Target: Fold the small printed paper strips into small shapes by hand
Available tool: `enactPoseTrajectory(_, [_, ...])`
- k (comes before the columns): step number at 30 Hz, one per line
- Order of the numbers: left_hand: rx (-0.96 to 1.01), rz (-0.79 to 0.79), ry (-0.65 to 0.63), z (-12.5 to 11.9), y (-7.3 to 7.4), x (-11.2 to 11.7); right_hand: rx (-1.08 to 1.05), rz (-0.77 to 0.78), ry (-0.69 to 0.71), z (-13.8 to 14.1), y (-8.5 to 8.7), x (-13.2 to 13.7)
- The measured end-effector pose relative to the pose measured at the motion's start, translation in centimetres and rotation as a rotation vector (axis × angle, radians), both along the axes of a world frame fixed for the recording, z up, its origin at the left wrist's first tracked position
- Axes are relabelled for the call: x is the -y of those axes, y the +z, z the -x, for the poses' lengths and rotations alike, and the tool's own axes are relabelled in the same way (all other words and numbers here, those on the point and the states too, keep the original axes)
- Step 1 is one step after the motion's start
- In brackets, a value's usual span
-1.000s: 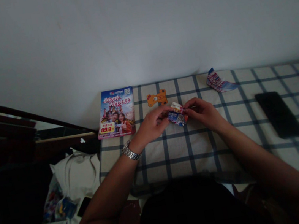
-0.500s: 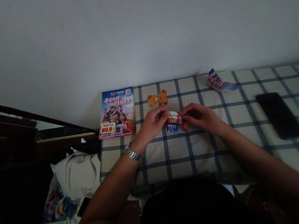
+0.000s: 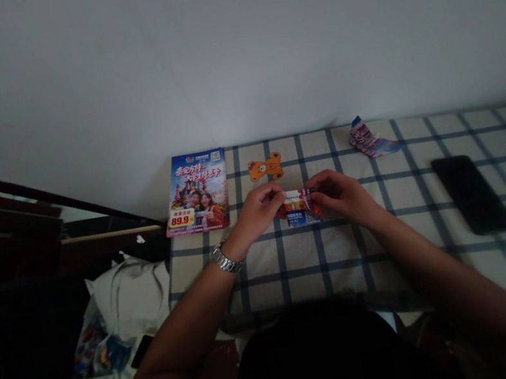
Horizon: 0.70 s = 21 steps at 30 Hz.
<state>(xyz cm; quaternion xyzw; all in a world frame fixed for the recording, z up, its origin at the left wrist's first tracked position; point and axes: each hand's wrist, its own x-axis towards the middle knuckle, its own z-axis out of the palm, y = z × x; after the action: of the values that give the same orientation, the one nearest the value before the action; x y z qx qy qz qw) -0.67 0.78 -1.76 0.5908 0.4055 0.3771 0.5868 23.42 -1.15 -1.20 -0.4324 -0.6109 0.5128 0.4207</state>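
While, in the head view, the curled left hand (image 3: pixel 263 207) pinches one end of a folded paper (image 3: pixel 301 212), the right hand (image 3: pixel 341 195), similarly curled, pinches the other; the paper is over the checked cloth (image 3: pixel 299 259), near a bear figure (image 3: pixel 265 167); a flyer (image 3: pixel 197 189) lies left, a black phone (image 3: pixel 474 195) right.

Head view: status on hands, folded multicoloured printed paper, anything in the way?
Left hand and right hand pinching the printed paper from opposite sides. Paper creased, print showing. Orange bear-shaped flat figure just beyond; nothing visibly blocking the hands.
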Motion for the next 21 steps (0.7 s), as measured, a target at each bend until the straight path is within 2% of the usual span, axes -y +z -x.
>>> enactPoseTrajectory(8, [-0.099, -0.087, -0.067, 0.10, -0.14, -0.20, 0.023, -0.012, 0.017, -0.15, -0.09, 0.01])
enactPoseTrajectory(13, [-0.074, -0.050, -0.073, 0.07, -0.15, -0.14, 0.016, -0.013, -0.014, -0.10, -0.33, -0.13])
enactPoseTrajectory(18, [-0.052, -0.050, -0.007, -0.01, 0.02, -0.15, 0.068, -0.049, -0.061, -0.03, 0.29, -0.10])
enactPoseTrajectory(21, [-0.058, -0.071, 0.068, 0.00, 0.10, -0.19, 0.048, -0.067, -0.040, -0.29, 0.63, -0.02])
